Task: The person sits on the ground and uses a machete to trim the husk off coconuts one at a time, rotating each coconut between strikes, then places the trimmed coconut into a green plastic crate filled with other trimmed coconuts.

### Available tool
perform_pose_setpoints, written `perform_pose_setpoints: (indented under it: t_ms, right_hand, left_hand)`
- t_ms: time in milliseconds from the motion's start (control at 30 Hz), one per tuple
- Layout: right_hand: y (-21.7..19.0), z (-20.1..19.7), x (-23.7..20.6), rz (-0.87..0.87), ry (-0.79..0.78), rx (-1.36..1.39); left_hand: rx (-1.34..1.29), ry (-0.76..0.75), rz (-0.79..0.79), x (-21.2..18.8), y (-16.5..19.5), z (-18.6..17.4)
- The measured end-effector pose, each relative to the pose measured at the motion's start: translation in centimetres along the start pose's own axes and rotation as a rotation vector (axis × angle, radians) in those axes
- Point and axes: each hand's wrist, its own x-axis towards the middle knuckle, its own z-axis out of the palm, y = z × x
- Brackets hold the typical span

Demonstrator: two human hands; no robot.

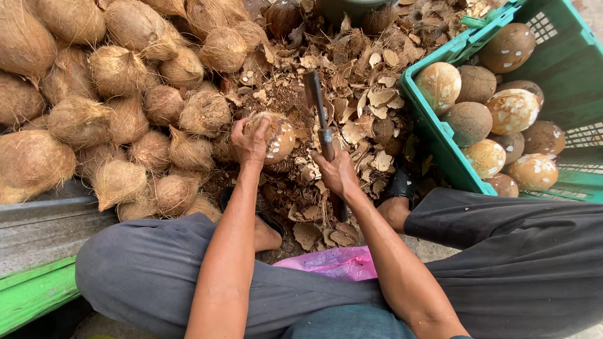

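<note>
Here, partly husked brown coconut (274, 136), white-flecked.

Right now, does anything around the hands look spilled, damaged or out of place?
Broken shell chips litter the ground around the coconut the left hand holds. The right hand grips a cleaver. A crumpled pink plastic bag lies between the legs.

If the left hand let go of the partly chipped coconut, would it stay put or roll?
The coconut is round, so it would probably roll, though the bed of shell chips might check it. Its patchy husk looks rough, so the left hand likely grips it without slipping. It probably feels hard and heavy for its size.
</note>
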Motion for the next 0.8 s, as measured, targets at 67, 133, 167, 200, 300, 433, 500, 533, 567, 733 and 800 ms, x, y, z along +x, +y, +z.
perform_pose_setpoints:
  t_ms: [67,133,167,200,300,433,500,533,567,733,800]
  right_hand:
    - [-0.2,0.3,0.2,-0.179,0.028,0.004]
    - [0.0,1.0,0.2,-0.259,0.016,0.045]
    - [0.3,1.8,-0.1,-0.239,-0.013,0.081]
    - [0.8,2.5,-0.4,-0.217,-0.039,0.118]
    - [2.1,4.3,-1.3,0.082,-0.217,0.068]
    - [2.3,2.7,-1.1,0.102,-0.152,-0.130]
    - [1.3,1.0,-0.8,0.094,-0.108,-0.165]
    - [0.6,0.0,-0.7,0.079,-0.050,-0.117]
    - [-0.1,-0.9,-0.7,0.066,0.003,-0.069]
    - [-2.6,-3.6,-1.5,-0.215,0.105,0.005]
    - [-2.9,-2.8,-1.9,-0.293,0.112,0.041]
  left_hand:
    - [-0.017,-0.044,0.006,0.2,0.2,-0.7]
    - [-0.028,-0.023,0.011,0.2,0.6,-1.0]
    - [-0.034,-0.016,0.012,-0.1,0.8,-0.9]
    - [-0.002,0.087,-0.059,-0.5,1.0,-0.5]
    - [-0.010,0.340,-0.241,-1.9,1.5,1.4]
    - [-0.151,0.308,-0.240,-1.6,1.2,1.8]
    - [-0.074,0.193,-0.139,-0.4,0.9,0.8]
    - [-0.009,0.120,-0.068,0.3,0.8,0.4]
    - [0.059,0.049,-0.001,0.9,0.8,0.1]
    - [0.223,0.041,-0.046,2.4,1.0,0.5]
    - [0.216,0.044,-0.036,2.6,1.1,0.9]
